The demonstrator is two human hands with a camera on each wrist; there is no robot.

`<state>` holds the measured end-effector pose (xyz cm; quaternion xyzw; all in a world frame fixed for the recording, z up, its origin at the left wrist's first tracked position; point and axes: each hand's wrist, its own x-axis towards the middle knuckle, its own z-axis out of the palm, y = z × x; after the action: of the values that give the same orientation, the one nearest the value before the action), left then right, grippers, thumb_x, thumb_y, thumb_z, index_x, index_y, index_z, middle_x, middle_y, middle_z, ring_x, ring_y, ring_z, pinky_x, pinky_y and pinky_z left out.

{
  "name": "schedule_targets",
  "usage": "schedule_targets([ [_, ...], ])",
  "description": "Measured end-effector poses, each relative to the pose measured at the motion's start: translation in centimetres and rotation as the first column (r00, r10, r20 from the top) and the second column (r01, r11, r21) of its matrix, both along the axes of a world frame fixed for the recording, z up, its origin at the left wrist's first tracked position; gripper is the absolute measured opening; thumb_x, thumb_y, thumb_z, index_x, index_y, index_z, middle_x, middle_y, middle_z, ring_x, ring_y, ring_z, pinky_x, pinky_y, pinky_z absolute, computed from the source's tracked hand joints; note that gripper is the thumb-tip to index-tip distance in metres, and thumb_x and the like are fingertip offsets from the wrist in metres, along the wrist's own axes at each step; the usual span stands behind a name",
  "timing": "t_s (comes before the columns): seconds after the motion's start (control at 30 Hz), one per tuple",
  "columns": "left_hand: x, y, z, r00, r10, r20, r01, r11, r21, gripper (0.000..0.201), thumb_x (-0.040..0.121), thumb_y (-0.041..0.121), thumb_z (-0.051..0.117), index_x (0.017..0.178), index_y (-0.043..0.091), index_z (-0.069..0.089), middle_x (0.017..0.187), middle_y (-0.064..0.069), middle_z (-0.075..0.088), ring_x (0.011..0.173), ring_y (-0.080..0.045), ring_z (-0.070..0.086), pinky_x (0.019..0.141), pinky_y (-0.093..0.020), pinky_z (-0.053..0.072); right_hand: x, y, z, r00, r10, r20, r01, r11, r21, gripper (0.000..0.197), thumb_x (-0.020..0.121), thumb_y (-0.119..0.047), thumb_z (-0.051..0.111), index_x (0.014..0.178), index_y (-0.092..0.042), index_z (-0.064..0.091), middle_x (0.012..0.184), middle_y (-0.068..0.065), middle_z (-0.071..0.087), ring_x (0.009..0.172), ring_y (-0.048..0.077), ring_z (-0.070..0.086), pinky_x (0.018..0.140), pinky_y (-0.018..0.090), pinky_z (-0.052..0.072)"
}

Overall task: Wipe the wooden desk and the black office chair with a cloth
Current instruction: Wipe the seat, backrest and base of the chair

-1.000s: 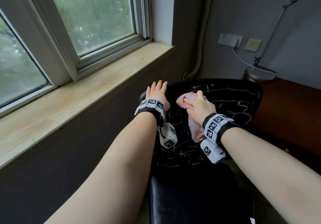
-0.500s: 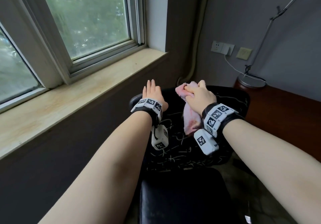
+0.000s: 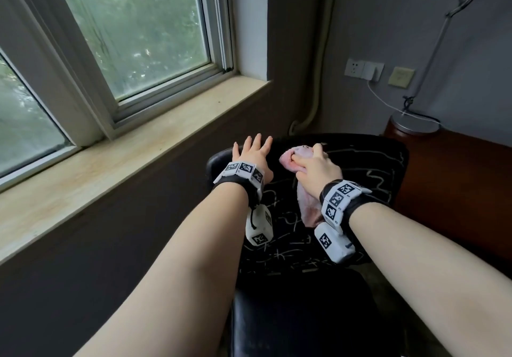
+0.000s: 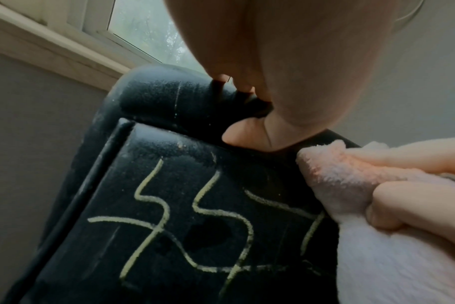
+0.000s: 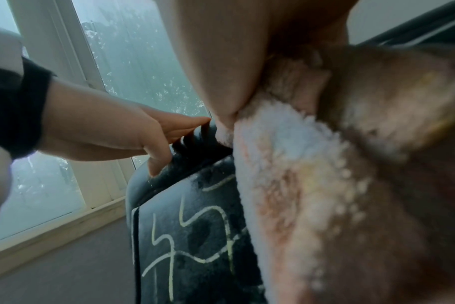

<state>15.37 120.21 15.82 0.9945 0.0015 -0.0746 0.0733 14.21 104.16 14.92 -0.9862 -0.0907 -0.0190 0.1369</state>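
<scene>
Beside the chair (image 3: pixel 360 162): windowsill (image 3: pixel 138 157), desk (image 3: pixel 457 176).

Dim daylight from the window (image 3: pixel 144 32); right-wrist view blurred, edges warped.

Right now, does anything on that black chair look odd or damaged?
Yes: pale chalk-like scribbles run all over the black chair's backrest, beside the pink cloth the right hand grips. They look drawn on, not torn.
</scene>
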Motion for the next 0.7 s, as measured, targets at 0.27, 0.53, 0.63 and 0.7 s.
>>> schedule_targets([
  [0.27,-0.4,-0.3,-0.2,1.0,0.007,0.009,-0.007,1.0,0.028,0.088,0.083,0.016,0.054,0.151,0.027,-0.001,0.16,-0.004,-0.003,0.147,-0.024,-0.005,0.117,-0.049,-0.004,-0.2,-0.2,3.1,0.982,0.007,-0.189,-0.027,0.994,-0.105,0.037,0.089,-0.042,0.041,0.115,-0.031,0.065,0.126,0.006,0.046,0.107,0.029,0.055,0.08,0.031,0.041],
  [0.53,-0.5,-0.2,-0.2,1.0,0.013,0.014,-0.013,0.999,0.05,0.091,0.082,0.024,0.055,0.151,0.027,-0.003,0.159,-0.004,-0.004,0.146,-0.024,-0.006,0.117,-0.048,-0.005,1.3,-1.5,3.0,0.991,-0.037,0.129,0.023,0.993,0.114,0.043,0.091,-0.019,0.047,0.131,-0.033,0.048,0.123,0.009,0.033,0.105,0.03,0.048,0.071,0.031,0.04],
  [0.63,-0.6,-0.4,-0.2,1.0,0.026,0.011,-0.026,0.998,0.059,0.091,0.081,0.028,0.055,0.151,0.028,-0.004,0.159,-0.003,-0.006,0.146,-0.023,-0.007,0.117,-0.047,-0.006,1.9,-1.5,2.2,0.991,-0.085,0.1,0.077,0.994,0.083,0.043,0.092,-0.017,0.05,0.133,-0.028,0.043,0.129,0.01,0.032,0.114,0.029,0.043,0.075,0.033,0.043],
  [0.7,-0.3,-0.3,-0.3,0.999,0.032,0.003,-0.032,0.998,0.054,0.091,0.081,0.029,0.055,0.151,0.028,-0.004,0.159,-0.003,-0.006,0.146,-0.023,-0.008,0.117,-0.047,-0.006,1.9,-1.6,1.3,0.992,-0.068,0.109,0.066,0.998,0.016,0.047,0.09,-0.015,0.051,0.134,-0.03,0.043,0.129,0.01,0.031,0.116,0.028,0.04,0.074,0.033,0.042],
])
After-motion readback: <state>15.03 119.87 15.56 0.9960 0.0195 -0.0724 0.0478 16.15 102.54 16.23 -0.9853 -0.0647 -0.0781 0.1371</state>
